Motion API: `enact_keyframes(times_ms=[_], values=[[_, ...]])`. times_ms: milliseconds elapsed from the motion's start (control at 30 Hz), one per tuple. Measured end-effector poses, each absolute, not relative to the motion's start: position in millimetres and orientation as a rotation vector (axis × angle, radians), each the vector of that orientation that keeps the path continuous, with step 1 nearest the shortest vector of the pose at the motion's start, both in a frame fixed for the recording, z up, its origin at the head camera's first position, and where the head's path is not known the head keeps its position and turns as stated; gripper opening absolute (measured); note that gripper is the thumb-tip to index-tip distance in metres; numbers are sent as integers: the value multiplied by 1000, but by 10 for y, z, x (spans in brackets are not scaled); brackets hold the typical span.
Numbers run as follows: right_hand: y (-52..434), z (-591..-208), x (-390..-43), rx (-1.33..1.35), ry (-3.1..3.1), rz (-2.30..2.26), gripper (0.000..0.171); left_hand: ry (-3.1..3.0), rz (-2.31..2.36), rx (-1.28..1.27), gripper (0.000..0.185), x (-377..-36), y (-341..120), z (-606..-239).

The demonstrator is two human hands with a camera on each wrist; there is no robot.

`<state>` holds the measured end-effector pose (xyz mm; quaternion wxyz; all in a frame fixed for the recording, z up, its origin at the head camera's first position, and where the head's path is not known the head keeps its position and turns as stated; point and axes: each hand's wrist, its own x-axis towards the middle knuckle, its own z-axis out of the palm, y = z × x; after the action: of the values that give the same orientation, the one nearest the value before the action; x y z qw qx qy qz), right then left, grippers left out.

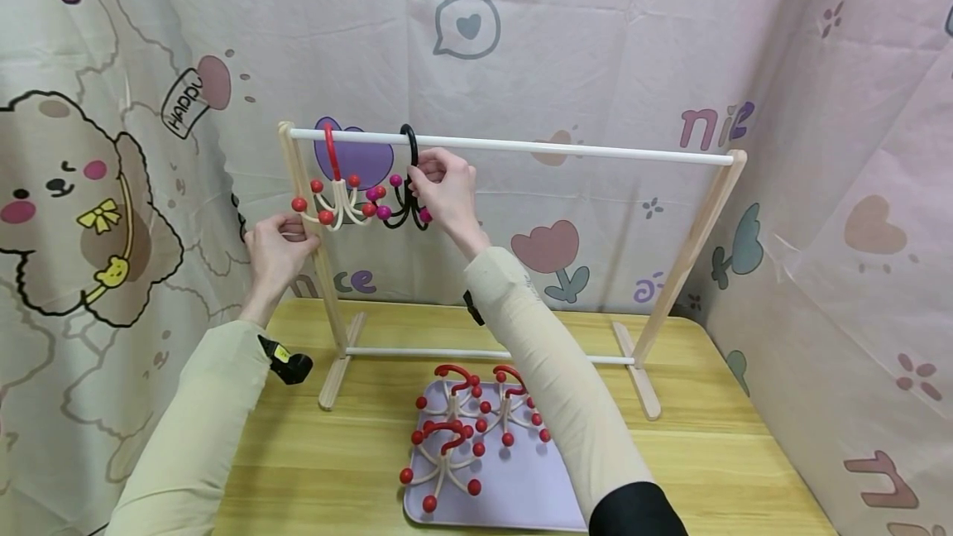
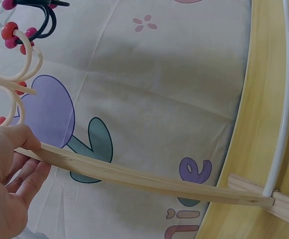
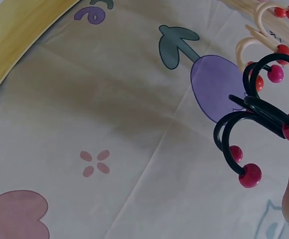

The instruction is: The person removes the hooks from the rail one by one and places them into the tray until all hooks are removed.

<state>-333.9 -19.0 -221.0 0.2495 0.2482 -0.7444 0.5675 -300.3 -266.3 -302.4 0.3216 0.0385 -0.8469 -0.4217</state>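
Observation:
My right hand pinches the stem of a black claw-shaped hanger, whose hook goes over the white top bar. Magenta beads tip its curved arms in the right wrist view. To its left, a cream claw hanger with red beads hangs from the same bar by its red hook. My left hand grips the rack's left wooden post just below those beads, thumb on one side and fingers on the other.
On the wooden table, a lilac tray bears three more cream hangers with red hooks and beads. The rack's right post and foot stand at the right. Printed curtains surround the table's back and sides.

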Motion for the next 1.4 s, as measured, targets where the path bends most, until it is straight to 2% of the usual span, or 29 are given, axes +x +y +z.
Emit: enact_keyframes(times_ms=[500, 867, 1400], values=[[-112, -2191, -3238, 758, -1862, 1676, 17, -2220, -1103, 91, 31, -2984, -2678, -3019], [25, -2198, -3200, 768, -1740, 1707, 13, -2220, -1108, 96, 31, -2991, -2674, -3025], [318, -2445, -2979, 790, -1815, 1785, 10, -2223, -1111, 108, 29, -2996, -2665, -3037]])
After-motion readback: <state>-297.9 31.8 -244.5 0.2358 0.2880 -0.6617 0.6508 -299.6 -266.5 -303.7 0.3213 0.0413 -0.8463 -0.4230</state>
